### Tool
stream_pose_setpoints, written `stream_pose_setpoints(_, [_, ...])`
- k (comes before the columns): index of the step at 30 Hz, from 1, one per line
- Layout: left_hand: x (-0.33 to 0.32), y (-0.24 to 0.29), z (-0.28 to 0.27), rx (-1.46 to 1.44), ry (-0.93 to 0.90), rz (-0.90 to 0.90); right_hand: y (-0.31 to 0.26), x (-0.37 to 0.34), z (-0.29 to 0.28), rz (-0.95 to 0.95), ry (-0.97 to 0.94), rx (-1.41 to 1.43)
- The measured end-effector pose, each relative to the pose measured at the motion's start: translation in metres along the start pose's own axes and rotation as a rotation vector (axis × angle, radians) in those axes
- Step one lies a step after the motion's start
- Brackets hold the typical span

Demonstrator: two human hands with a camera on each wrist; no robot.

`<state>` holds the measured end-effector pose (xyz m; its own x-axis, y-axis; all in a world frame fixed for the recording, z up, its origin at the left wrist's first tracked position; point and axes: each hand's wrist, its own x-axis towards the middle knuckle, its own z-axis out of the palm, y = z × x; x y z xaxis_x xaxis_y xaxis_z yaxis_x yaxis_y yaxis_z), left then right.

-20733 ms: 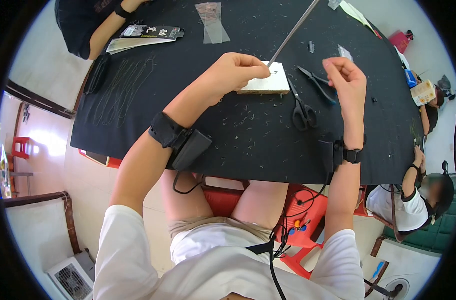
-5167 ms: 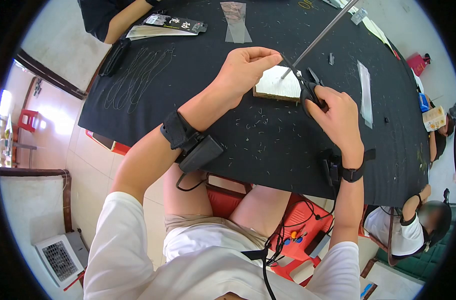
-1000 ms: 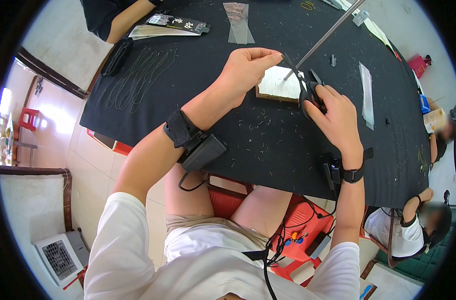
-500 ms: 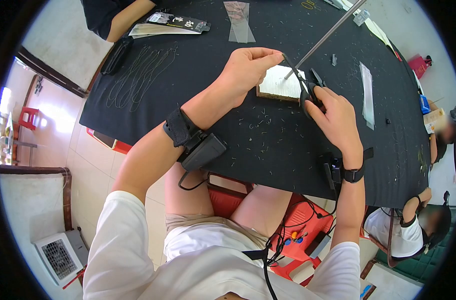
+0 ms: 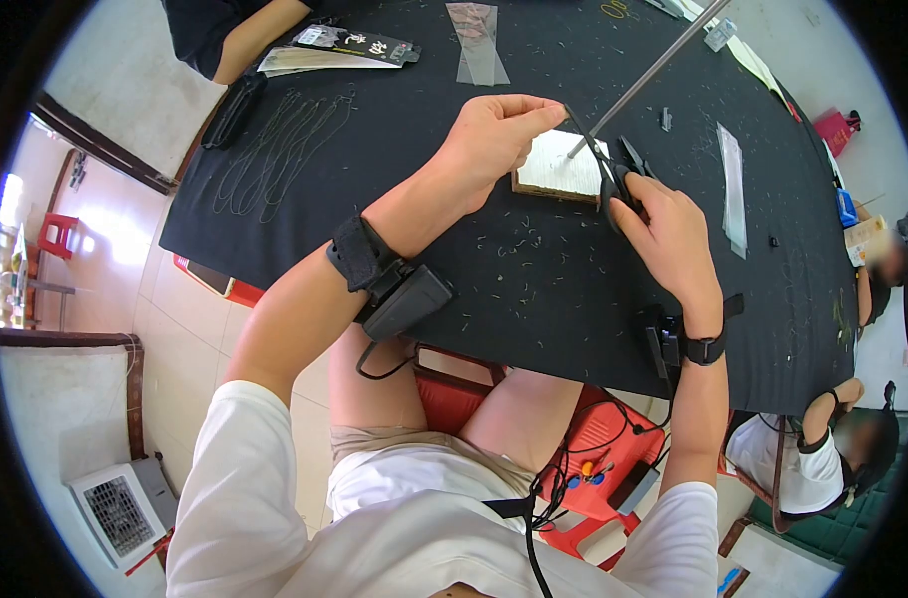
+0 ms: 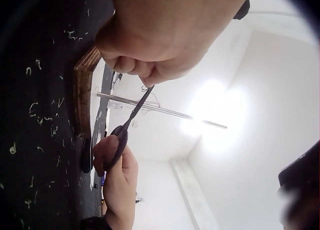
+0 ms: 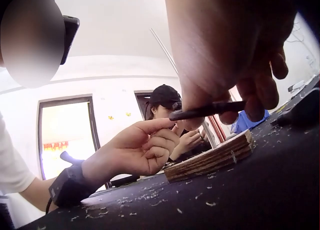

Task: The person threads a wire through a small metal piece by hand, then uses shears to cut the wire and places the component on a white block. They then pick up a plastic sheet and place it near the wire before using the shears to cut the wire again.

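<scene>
My left hand is raised over the left edge of a white-topped plywood block, thumb and forefinger pinched together. A fine thread barely shows by those fingertips in the left wrist view. Black-handled scissors are gripped in my right hand, fingers curled through the loops. Their blade tips reach right to the left fingertips, and the blades lie almost together. A metal rod rises slanting from the block, passing behind the blades. Pliers lie beside the block, partly hidden by the right hand.
Tiny pale clippings litter the black tablecloth. Coiled thin line lies at left, near a black package. Clear plastic sleeves lie at the back and right. Other people sit around the table.
About twenty seconds ago the scissors lay on the table and my right hand was raised apart; now that hand holds them at my left fingertips. Over the last second both hands stay nearly still.
</scene>
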<state>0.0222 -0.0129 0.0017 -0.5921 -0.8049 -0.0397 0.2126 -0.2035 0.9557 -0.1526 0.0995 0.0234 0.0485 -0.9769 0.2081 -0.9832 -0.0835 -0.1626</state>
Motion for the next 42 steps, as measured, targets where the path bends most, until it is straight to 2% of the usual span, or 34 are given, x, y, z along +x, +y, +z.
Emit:
stream_pose_setpoints(7, [0.0,0.0,-0.002,-0.024,0.006,-0.015,-0.003,0.0,-0.002,0.03,0.014,0.068])
stream_pose_setpoints(9, [0.001,0.0,-0.001,-0.026,0.01,-0.012,-0.002,0.001,-0.001,0.125,0.034,0.135])
stream_pose_setpoints(24, [0.002,0.0,-0.002,-0.08,0.054,0.026,-0.01,-0.002,-0.004,0.128,0.052,0.247])
stream_pose_setpoints(31, [0.001,0.002,-0.001,-0.079,0.046,0.026,-0.013,-0.001,-0.004,0.007,0.129,0.128])
stream_pose_setpoints(33, [0.001,0.002,-0.002,-0.076,0.055,0.024,-0.012,-0.001,-0.005,0.063,0.13,0.102])
stream_pose_setpoints(36, [0.001,0.002,-0.001,-0.08,0.052,0.013,-0.008,-0.001,-0.002,-0.013,0.188,0.049])
stream_pose_setpoints(42, [0.001,0.003,-0.002,-0.081,0.051,0.01,-0.007,0.0,-0.003,0.018,0.142,0.028])
